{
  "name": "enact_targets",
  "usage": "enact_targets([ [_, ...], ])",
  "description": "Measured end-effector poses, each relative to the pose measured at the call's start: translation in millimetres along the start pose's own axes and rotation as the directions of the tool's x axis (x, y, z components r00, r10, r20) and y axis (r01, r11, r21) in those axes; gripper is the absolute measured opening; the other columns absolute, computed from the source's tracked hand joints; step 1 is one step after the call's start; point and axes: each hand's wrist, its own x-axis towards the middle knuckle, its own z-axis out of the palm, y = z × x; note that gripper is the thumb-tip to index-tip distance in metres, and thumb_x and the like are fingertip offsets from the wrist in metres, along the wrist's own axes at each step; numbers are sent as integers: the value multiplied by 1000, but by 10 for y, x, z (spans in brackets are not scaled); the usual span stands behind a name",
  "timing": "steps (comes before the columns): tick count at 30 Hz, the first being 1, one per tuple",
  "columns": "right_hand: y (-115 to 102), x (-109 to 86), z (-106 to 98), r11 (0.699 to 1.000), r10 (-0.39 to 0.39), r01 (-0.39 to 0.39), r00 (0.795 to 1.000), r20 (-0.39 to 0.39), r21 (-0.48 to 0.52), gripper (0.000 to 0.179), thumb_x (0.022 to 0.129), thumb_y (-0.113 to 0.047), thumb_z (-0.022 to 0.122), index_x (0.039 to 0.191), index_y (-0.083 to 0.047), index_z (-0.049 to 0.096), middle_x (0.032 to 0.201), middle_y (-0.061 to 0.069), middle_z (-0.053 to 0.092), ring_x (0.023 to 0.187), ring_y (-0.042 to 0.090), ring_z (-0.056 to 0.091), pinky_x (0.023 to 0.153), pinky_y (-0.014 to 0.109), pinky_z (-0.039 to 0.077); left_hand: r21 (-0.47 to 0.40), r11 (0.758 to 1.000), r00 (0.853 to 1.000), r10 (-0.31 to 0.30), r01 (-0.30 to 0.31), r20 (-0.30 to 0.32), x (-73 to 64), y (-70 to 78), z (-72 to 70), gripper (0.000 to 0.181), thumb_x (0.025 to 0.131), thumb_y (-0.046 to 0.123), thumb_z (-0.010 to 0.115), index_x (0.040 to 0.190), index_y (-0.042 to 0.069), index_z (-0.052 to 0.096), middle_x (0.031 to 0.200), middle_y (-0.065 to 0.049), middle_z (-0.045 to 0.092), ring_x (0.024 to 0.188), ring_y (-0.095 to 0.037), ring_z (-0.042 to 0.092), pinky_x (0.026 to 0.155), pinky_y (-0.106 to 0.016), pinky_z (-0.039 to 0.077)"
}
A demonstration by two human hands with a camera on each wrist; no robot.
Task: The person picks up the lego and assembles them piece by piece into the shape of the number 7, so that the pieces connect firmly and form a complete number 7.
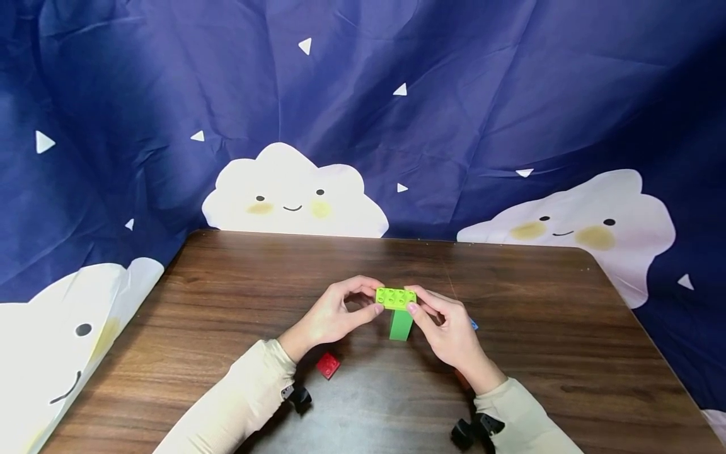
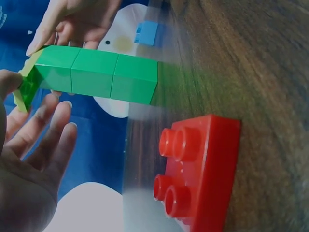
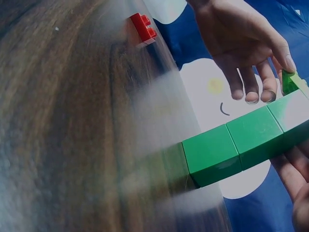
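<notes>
Left grip (image 1: 339,313) and right grip (image 1: 447,329) narrow, pinching lime brick (image 1: 395,297) by its ends atop green tower (image 1: 400,325), lower centre, head view (seating unclear). I judge uneven pressing could topple it.

Lime brick (image 1: 394,299) tops an upright green stack (image 1: 400,326).

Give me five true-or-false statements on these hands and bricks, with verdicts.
1. Left hand and right hand both hold the studded lime-green plastic brick. True.
2. The square green plastic column shows three blocks. True.
3. The lime-green brick is at the column's foot. False: at the top.
4. The red studded plastic brick lies on the brown wood-grain table. True.
5. The red brick touches the column. False: it lies apart.
</notes>
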Motion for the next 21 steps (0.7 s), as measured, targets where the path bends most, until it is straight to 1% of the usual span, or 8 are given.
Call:
enact_targets([
  [2,0,-1,-1,1000,-3,3,1000,0,6,35,95,14,69,129,10,72,100,20,76,66,-2,50,45,19,37,4,1000,1000,-6,6,2,-3,-3,1,29,97,10,76,126,6,72,102,-5,79,96,-11,70,90,-32,62],
  [4,-4,2,-10,1000,-2,2,1000,4,10,34,95,13,69,129,10,72,91,15,72,63,-3,44,43,20,33,4,1000,1000,-15,15,7,-4,-4,-1,30,97,10,77,127,6,72,102,-5,79,97,-10,70,90,-30,61],
  [7,-17,13,-37,1000,11,-11,1000,17,8,33,96,12,69,129,9,72,77,7,59,61,-4,38,42,23,31,8,1000,1000,-22,22,20,2,6,-10,32,98,11,77,129,6,71,102,-5,79,96,-10,70,90,-28,61],
  [11,-48,19,-76,999,44,-44,999,31,-3,33,97,10,70,130,6,73,76,2,54,61,-2,38,44,26,32,24,999,999,-28,27,45,9,14,-20,34,99,13,76,132,8,70,103,-2,79,96,-11,71,91,-27,60],
  [14,-63,20,-82,998,67,-66,997,43,-3,32,98,8,70,130,5,73,74,1,51,61,-2,36,45,26,33,38,999,998,-34,31,60,-1,8,-33,34,100,14,75,133,10,69,103,0,79,96,-11,71,90,-26,60],
  [17,-72,20,-79,996,85,-85,995,58,2,32,99,6,70,132,5,72,79,1,59,60,-2,37,45,24,34,43,998,997,-39,36,73,-12,13,-58,33,101,14,76,133,11,69,103,0,78,93,-11,71,87,-26,61],
  [18,-74,20,-79,996,86,-86,994,62,-4,32,100,5,70,132,5,72,77,1,57,60,-3,36,45,24,34,44,998,996,-38,35,77,-11,18,-67,33,101,14,76,133,11,69,103,-1,78,92,-11,71,86,-26,61],
  [21,-82,22,-85,996,91,-91,994,67,-9,33,100,5,71,133,6,71,81,0,61,60,-2,38,45,23,35,44,999,995,-37,33,93,-3,35,-87,34,101,14,76,134,11,68,104,-1,78,90,-11,71,85,-26,61],
])
